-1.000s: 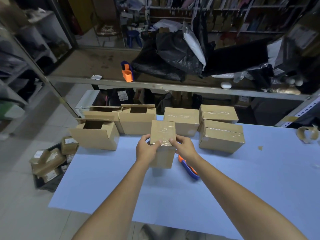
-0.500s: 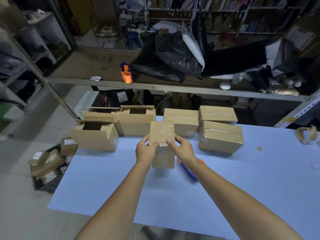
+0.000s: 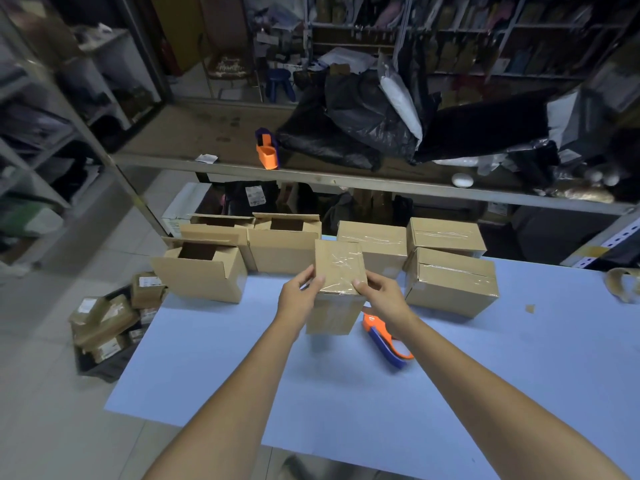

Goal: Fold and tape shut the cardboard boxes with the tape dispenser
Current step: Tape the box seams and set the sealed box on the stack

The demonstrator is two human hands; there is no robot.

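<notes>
A small cardboard box (image 3: 337, 271) with clear tape across its top stands in the middle of the blue table (image 3: 450, 393). My left hand (image 3: 299, 297) grips its left side, thumb on the top edge. My right hand (image 3: 382, 294) grips its right side the same way. The orange and blue tape dispenser (image 3: 386, 337) lies on the table just right of the box, under my right wrist. Behind stand three taped boxes (image 3: 450, 282) to the right and three open boxes (image 3: 201, 271) to the left.
A second orange tape dispenser (image 3: 266, 150) sits on the shelf (image 3: 207, 140) behind the table, beside black bags (image 3: 363, 126). A used tape roll (image 3: 623, 284) lies at the table's far right. Small parcels (image 3: 107, 320) are piled on the floor to the left.
Both hands have lifted the taped box slightly and moved it a little away from me, toward the row of boxes. More of the tape dispenser shows beside it.
</notes>
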